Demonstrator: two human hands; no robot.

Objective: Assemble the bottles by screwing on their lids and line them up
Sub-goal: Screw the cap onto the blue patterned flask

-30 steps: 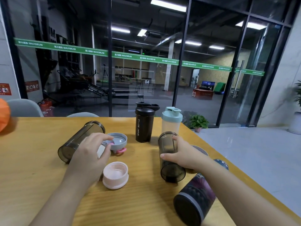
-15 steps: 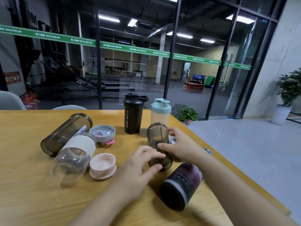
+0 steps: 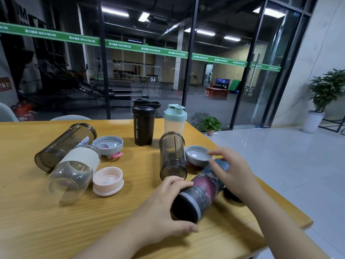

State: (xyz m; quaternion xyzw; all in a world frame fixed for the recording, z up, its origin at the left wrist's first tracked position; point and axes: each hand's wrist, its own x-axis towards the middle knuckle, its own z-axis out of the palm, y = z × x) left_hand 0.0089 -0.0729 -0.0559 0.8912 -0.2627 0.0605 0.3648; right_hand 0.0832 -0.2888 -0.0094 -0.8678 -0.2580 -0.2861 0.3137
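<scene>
A dark patterned bottle (image 3: 203, 191) lies on its side near the table's right edge. My left hand (image 3: 166, 210) grips its base end, fingers over the top and thumb underneath. My right hand (image 3: 233, 172) hovers over the bottle's far end, fingers loosely spread, index tip at the rim of an upturned grey lid (image 3: 197, 156). A smoky lidless bottle (image 3: 172, 156) lies just left of that lid. Behind stand a black sport bottle (image 3: 142, 126) and a translucent bottle with a mint lid (image 3: 175, 118), both capped.
At the left lie a smoky "PROTEIN" bottle (image 3: 63, 146) and a clear bottle with a cream sleeve (image 3: 74, 171), both lidless. A grey lid with pink parts (image 3: 108, 144) and a pink lid (image 3: 108, 181) sit beside them. A dark lid (image 3: 231, 196) is partly hidden under my right wrist. The wooden table (image 3: 280, 212) ends close on the right.
Both hands left the smoky bottle, which now lies on the table. My left hand took hold of the patterned bottle's base; my right hand moved right toward the grey lid.
</scene>
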